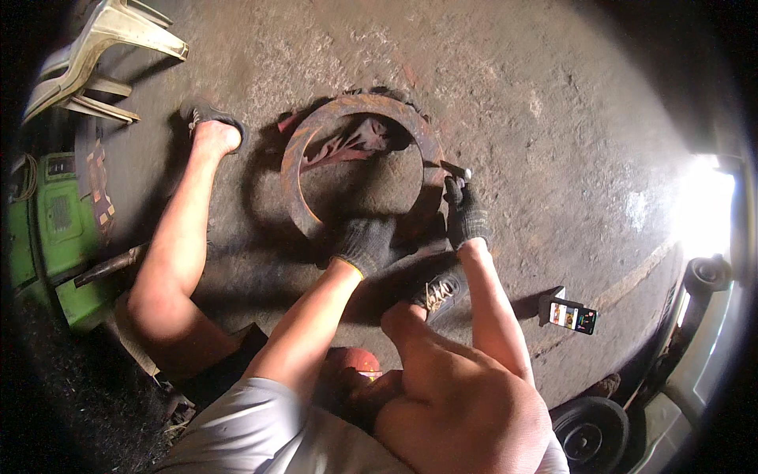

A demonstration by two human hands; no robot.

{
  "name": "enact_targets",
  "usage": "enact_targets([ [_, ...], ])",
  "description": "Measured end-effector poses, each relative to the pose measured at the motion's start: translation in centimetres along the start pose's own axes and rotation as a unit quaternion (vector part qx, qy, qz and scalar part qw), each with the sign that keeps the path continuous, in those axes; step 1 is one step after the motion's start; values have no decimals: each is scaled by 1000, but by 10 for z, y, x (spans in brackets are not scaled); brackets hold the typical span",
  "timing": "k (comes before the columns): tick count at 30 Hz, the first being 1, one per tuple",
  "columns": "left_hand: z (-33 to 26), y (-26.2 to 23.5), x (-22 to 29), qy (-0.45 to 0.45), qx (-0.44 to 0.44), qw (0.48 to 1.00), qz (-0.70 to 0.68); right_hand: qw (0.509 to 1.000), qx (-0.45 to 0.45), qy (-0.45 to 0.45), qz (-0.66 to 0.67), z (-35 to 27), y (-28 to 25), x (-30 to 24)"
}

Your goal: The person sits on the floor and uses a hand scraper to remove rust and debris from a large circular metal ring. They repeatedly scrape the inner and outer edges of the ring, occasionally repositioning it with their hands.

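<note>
A large rusty metal ring (304,138) lies in front of me, with crumpled reddish cloth-like material (355,144) showing inside it. My left hand (367,241), in a dark knit glove, is closed over the ring's near edge; shadow obscures its fingertips. To the right of the ring, my right hand (467,215) wears a similar glove. Its fingers are wrapped round what looks like a hammer (458,170), whose head is dark with a shiny end. The head is close to the ring's right side; whether they touch I cannot tell. Most of its handle is hidden.
My shod feet flank the ring on the rough floor. A pale plastic chair (106,39) is at the far left, above a green machine (67,225). A phone (572,316) rests on the floor at right. A wheel (591,433) and pale vehicle (695,375) occupy the lower right.
</note>
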State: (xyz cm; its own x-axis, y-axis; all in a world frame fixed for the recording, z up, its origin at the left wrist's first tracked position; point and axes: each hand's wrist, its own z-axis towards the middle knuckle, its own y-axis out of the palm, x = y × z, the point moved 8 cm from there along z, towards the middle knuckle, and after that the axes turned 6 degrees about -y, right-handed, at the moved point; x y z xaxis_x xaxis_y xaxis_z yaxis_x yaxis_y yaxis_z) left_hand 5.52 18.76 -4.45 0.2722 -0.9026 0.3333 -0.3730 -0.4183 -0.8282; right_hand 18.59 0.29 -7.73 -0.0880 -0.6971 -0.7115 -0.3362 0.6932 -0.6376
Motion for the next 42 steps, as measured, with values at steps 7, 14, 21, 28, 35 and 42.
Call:
enact_targets([
  [7, -2, -2, 7, 38, 4, 999, -22, 960, -1, 123, 253, 10, 0, -9],
  [14, -52, -42, -125, -287, 432, 805, -289, 922, -73, 203, 322, 74, 17, 1],
  [21, -39, -11, -194, -462, 251, 771, -359, 966, -223, -70, 114, 118, 64, 5],
  [28, -28, -17, -211, -417, 280, 778, -378, 956, -137, 112, 234, 75, 43, 32],
  [35, 10, -64, -221, -276, 278, 893, -220, 918, -77, 244, 304, -21, 9, 7],
  [42, 35, -83, -209, -240, 263, 931, -76, 892, 12, 224, 392, -63, -55, -7],
])
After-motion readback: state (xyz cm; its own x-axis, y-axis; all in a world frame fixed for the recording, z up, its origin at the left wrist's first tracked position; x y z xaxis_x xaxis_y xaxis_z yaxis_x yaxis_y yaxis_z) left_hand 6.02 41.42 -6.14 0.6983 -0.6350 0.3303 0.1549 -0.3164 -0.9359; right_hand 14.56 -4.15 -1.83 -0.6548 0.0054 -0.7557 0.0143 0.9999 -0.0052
